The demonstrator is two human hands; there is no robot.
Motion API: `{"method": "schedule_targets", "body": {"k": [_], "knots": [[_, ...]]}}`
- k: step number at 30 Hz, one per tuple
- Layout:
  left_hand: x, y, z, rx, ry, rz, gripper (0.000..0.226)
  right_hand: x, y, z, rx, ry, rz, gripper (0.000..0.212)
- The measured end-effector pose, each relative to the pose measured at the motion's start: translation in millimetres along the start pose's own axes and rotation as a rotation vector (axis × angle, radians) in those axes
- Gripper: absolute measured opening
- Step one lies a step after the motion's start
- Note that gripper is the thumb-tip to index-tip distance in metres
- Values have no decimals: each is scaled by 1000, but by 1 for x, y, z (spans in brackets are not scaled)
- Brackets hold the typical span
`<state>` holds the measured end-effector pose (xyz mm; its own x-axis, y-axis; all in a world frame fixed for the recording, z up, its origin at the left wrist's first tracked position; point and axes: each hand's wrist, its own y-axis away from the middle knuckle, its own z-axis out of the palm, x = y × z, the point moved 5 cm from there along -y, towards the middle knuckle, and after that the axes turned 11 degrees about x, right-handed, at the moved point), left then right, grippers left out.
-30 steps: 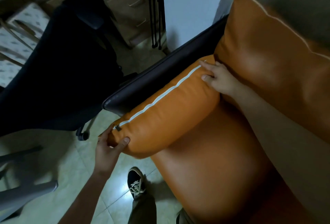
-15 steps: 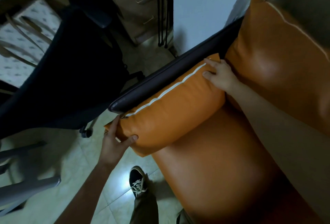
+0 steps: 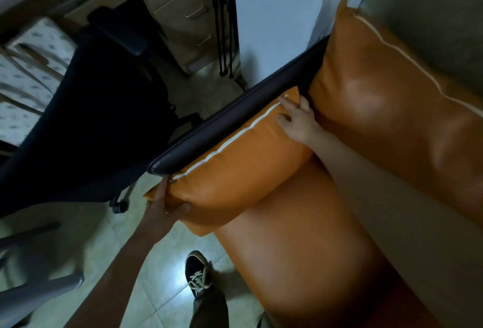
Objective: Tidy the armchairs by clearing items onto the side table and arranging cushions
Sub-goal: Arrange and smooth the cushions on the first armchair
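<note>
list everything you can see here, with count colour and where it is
side cushion: 1, orange with a white stripe, lying along the armrest, held at both ends
armrest: 1, dark brown, running diagonally across the middle
seat cushion: 1, orange, lower right
back cushion: 1, orange with a white stripe, upper right
office chair: 1, black, left of the armrest
drawer unit: 1, light wood, top centre
tripod legs: 1 set, black, beside the drawer unit
floor: pale tiles, lower left
shoe: 1, black with white laces, bottom centre
left hand: 1, grip on the cushion's near end
right hand: 1, grip on the cushion's far end
</note>
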<state>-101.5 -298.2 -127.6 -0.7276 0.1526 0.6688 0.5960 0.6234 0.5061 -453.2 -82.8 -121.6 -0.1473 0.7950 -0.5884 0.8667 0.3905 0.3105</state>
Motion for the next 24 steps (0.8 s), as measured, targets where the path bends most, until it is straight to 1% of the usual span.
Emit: {"method": "schedule_targets", "body": {"k": [2, 3, 4, 6, 7, 9, 12, 15, 17, 20, 22, 24], "knots": [[5, -3, 1, -47, -154, -58, 91, 5, 23, -6, 9, -19, 1, 59], [8, -2, 1, -61, -265, -86, 84, 9, 36, -12, 20, -39, -6, 60], [16, 3, 2, -74, -382, -108, 82, 14, 50, -20, 35, -64, -20, 59], [47, 17, 8, -115, -571, -97, 84, 25, 79, -46, 61, -114, -58, 57], [61, 21, 9, -117, -620, -75, 82, 28, 91, -52, 62, -133, -84, 56], [106, 28, 27, -106, -656, 52, 77, 45, 118, -86, 120, -176, -87, 51], [181, 30, 71, -123, -579, 277, 70, 81, 161, -140, 296, -224, -63, 43], [248, 20, 123, -144, -459, 504, 65, 128, 206, -181, 493, -255, 60, 37], [288, 14, 157, -197, -387, 677, 66, 159, 236, -199, 617, -297, 187, 36], [337, 9, 201, -333, -335, 934, 69, 180, 260, -214, 743, -259, 255, 38], [360, 10, 227, -426, -351, 1055, 70, 188, 267, -220, 814, -196, 301, 41], [379, 8, 248, -422, -381, 1130, 77, 198, 271, -227, 934, -152, 386, 44]]}}
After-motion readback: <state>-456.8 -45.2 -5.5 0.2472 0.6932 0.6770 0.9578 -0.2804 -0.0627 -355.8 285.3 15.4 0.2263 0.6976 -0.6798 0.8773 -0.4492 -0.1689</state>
